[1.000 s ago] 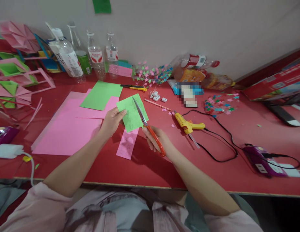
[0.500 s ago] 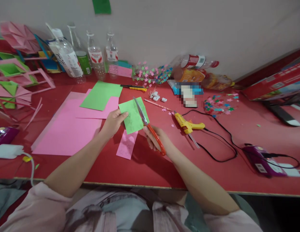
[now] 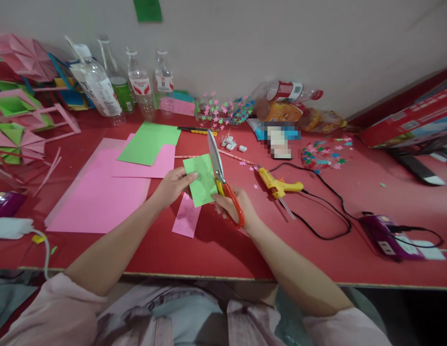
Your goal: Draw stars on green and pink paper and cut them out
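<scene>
My left hand (image 3: pixel 173 188) pinches the left edge of a small green paper (image 3: pixel 202 185), thumb on top; faint dark drawn lines mark it. In my right hand (image 3: pixel 249 212) are scissors (image 3: pixel 216 161) with red-orange handles, a bit of yellow showing near the pivot. Their blades point away from me along the paper's right edge and look closed together. Below the green paper lies a pink paper strip (image 3: pixel 187 218) with faint drawn shapes. A thin patterned stick (image 3: pixel 236 156) lies behind the scissors, partly hidden.
Large pink sheets (image 3: pixel 101 192) and a green sheet (image 3: pixel 149 142) lie left, with paper crafts (image 3: pixel 19 105) beyond. Bottles (image 3: pixel 140 89) stand along the wall. A utility knife (image 3: pixel 200 131) lies behind. Right are a yellow glue gun (image 3: pixel 281 186), its cord, and a purple power strip (image 3: pixel 384 235).
The scissors have moved from across the green paper to its right edge, with blades turned more upright. The paper looks narrower now, and my left hand has shifted slightly right with it.
</scene>
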A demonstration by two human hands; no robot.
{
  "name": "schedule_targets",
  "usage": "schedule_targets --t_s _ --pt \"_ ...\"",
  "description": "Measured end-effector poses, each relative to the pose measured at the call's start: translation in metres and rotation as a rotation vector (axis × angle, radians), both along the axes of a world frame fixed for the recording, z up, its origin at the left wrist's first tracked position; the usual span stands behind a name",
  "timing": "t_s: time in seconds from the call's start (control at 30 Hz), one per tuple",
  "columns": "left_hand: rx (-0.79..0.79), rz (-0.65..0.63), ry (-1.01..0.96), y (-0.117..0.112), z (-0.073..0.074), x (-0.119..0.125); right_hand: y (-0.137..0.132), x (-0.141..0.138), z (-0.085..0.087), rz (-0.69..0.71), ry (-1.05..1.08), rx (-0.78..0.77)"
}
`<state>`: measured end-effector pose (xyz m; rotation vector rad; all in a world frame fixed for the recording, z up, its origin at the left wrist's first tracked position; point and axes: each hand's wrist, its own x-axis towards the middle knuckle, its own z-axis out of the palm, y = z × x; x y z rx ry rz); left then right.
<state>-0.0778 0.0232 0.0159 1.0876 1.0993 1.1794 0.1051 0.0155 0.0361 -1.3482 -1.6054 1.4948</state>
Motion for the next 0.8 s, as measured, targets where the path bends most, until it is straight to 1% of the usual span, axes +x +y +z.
schedule_targets --t_s 0.1,0.2,0.3,0.4,0.47,0.53,0.63,0.73,0.8 --pt "-0.009 -0.069 -0.023 -0.001 0.001 0.000 -0.002 -0.001 0.003 -0.031 0.028 0.027" --pt "-0.028 -0.155 -0.003 -0.002 0.002 0.000 -0.002 0.000 0.007 -0.050 0.018 0.050" --pt "-0.047 -0.212 0.014 -0.004 0.003 0.001 0.000 0.002 0.007 -0.063 0.004 0.066" --pt "-0.057 -0.241 0.017 -0.004 0.003 0.002 0.002 0.003 0.002 -0.072 0.003 0.083" --pt "-0.053 -0.227 0.034 -0.004 0.003 0.002 0.003 0.004 -0.001 -0.072 0.012 0.099" --pt "-0.038 -0.161 0.048 -0.001 0.002 0.000 0.004 0.005 -0.002 -0.065 0.016 0.118" --pt "0.011 0.019 0.040 0.003 0.003 -0.006 0.006 0.007 -0.001 -0.029 -0.027 0.123" --pt "0.084 0.207 -0.007 0.007 0.005 -0.012 0.008 0.010 0.000 0.026 -0.137 0.128" --pt "0.114 0.308 -0.046 0.008 0.007 -0.016 0.010 0.011 -0.001 0.081 -0.240 0.164"
